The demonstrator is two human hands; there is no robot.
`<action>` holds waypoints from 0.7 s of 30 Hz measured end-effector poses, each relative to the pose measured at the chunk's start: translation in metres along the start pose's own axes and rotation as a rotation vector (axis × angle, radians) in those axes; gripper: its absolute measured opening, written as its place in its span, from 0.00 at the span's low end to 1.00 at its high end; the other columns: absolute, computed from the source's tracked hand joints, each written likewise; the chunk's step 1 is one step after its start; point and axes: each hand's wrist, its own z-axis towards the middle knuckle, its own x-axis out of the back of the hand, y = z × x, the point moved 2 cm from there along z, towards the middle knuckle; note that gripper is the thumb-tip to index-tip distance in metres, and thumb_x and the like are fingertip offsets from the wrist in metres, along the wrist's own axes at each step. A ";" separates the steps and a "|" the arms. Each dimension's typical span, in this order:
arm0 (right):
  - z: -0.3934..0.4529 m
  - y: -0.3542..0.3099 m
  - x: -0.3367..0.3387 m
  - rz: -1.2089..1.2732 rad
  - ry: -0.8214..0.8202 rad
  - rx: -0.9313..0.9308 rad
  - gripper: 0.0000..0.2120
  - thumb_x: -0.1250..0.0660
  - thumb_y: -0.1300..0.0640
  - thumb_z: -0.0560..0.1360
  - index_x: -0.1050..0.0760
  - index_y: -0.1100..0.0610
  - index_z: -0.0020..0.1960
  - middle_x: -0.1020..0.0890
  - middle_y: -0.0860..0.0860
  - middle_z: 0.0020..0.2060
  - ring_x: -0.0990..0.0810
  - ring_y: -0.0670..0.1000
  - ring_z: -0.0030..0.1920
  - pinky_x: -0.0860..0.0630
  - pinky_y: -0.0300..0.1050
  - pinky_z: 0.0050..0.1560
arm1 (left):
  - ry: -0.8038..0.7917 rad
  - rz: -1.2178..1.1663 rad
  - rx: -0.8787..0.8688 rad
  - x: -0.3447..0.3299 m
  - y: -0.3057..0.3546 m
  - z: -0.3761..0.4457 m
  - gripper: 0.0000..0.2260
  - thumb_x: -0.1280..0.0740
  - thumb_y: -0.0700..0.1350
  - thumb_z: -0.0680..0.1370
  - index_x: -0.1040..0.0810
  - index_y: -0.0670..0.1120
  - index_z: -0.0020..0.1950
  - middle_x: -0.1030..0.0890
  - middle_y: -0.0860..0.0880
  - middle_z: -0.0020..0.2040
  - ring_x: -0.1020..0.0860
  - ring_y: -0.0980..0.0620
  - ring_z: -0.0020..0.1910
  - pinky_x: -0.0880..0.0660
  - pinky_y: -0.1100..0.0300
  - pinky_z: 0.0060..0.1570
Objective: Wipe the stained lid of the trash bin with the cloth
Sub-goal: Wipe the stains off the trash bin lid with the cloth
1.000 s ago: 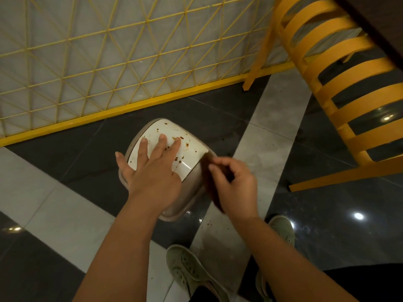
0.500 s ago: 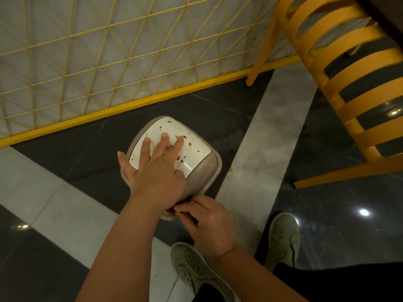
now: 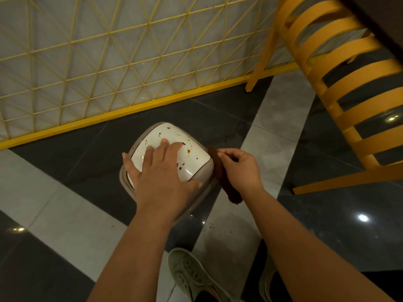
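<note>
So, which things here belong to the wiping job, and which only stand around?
For the job: stained white bin lid, dark brown cloth, left hand, right hand.
Standing around: yellow slatted chair, yellow wire fence, pale green shoe.

left hand [image 3: 162, 178] lies flat on the stained white lid [image 3: 192, 159]; right hand [image 3: 241, 171] pinches a brown cloth [image 3: 226, 188] beside the bin's edge.

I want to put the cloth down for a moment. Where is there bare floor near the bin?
Bare dark floor lies left of the trash bin, up to the yellow fence base. The pale strip beyond the right hand is free too. It is crowded near the shoes and the yellow chair.
</note>
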 end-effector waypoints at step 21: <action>-0.040 0.004 -0.034 0.090 -0.027 0.267 0.09 0.33 0.54 0.76 0.20 0.43 0.52 0.19 0.42 0.50 0.21 0.42 0.52 0.21 0.47 0.54 | -0.157 0.026 0.057 0.005 -0.029 -0.020 0.48 0.28 0.60 0.68 0.58 0.57 0.76 0.55 0.54 0.78 0.53 0.53 0.76 0.69 0.41 0.68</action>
